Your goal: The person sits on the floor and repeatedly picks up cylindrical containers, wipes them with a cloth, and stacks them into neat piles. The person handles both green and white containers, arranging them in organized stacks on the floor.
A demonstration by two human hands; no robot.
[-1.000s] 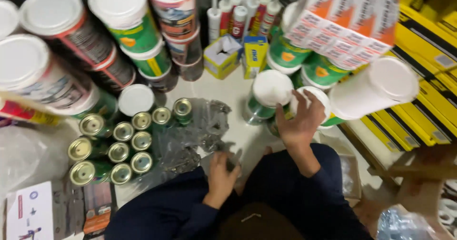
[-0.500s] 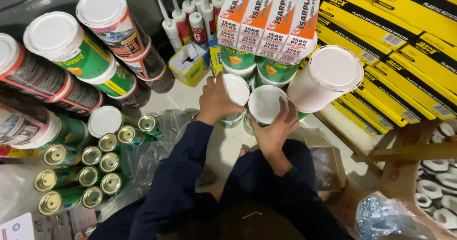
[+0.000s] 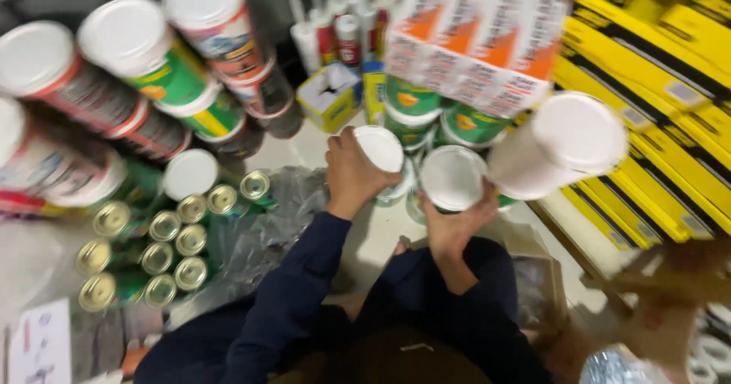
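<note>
Left hand point(image 3: 352, 172) clasps one white-lidded green round tub point(image 3: 381, 152); right hand point(image 3: 454, 228) grips its twin point(image 3: 452, 178) just beside it, both upright, lids up.

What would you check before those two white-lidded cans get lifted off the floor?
1. Left hand wrapped round the left white-lidded can: ok.
2. Right hand cupping the right white-lidded can from below: ok, though its fingertips are hidden.
3. Lids seated flat on both cans: cannot tell, the picture is blurred.
4. Room above: not ok, the orange-and-white cartons overhang the green cans just behind.
5. Room to the right: not ok, a large white tub leans close to the right can.
6. Floor nearby: not ok, crumpled plastic wrap and small gold-topped tins lie beside the left arm.
</note>
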